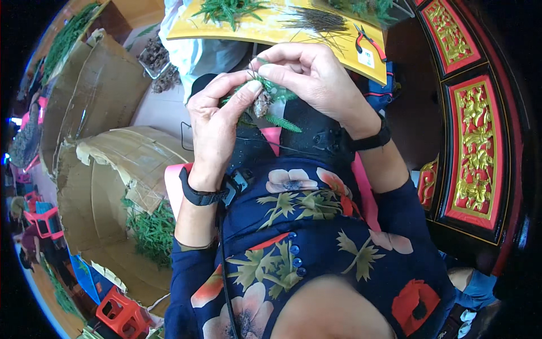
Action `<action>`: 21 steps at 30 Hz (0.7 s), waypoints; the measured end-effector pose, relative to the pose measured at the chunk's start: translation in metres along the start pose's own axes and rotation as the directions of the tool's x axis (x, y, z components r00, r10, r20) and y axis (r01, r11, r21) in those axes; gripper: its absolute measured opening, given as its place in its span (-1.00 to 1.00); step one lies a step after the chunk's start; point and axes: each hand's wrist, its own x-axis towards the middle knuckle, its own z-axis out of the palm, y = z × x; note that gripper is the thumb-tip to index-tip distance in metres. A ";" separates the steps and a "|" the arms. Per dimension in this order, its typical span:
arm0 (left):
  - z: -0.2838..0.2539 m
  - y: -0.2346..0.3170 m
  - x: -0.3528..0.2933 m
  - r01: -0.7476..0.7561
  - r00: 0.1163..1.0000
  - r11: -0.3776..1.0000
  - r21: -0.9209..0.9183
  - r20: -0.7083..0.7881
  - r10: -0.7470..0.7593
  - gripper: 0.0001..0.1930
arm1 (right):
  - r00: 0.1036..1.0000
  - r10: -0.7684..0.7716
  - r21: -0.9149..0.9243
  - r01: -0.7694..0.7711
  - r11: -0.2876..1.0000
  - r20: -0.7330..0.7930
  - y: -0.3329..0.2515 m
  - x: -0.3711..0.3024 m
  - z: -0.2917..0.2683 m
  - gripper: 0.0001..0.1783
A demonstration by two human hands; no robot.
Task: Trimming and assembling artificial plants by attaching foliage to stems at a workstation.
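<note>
Above my lap, both hands work on a small bunch of green fir-like sprigs (pixel 283 122) with a brown pine cone (pixel 262 105) hanging at its middle. My left hand (pixel 217 107) is closed, pinching the bunch between thumb and fingers just above the cone. With thumb and fingertips together, my right hand (pixel 310 72) grips the top of the bunch, touching the left fingers; a thin dark strand shows there, perhaps a wire or stem. Part of the sprigs is hidden behind the fingers.
Ahead is a yellow board (pixel 271 33) with green sprigs (pixel 228 11), dark thin wires (pixel 316 20) and red-handled pliers (pixel 370 42). To the left stand a cardboard box (pixel 93 198) holding greenery (pixel 151 229), a basket of pine cones (pixel 155 59) and a red stool (pixel 121 313). Carved panels (pixel 474 147) line the right.
</note>
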 end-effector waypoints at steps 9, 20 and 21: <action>-0.006 0.002 0.001 0.132 0.983 0.991 -0.028 0.131 -0.128 -0.84 | 0.994 -0.014 -0.185 0.034 0.982 0.106 -0.017 0.007 -0.007 -0.83; 0.009 0.003 -0.005 -0.160 0.978 0.858 0.487 -0.037 0.204 -0.86 | 0.994 -0.079 -0.373 0.045 0.927 -0.077 -0.006 0.002 0.005 -0.88; 0.007 0.002 -0.002 -0.109 0.990 0.922 0.371 -0.045 0.135 -0.87 | 0.990 -0.116 -0.324 0.083 0.942 -0.085 -0.004 0.002 0.003 -0.89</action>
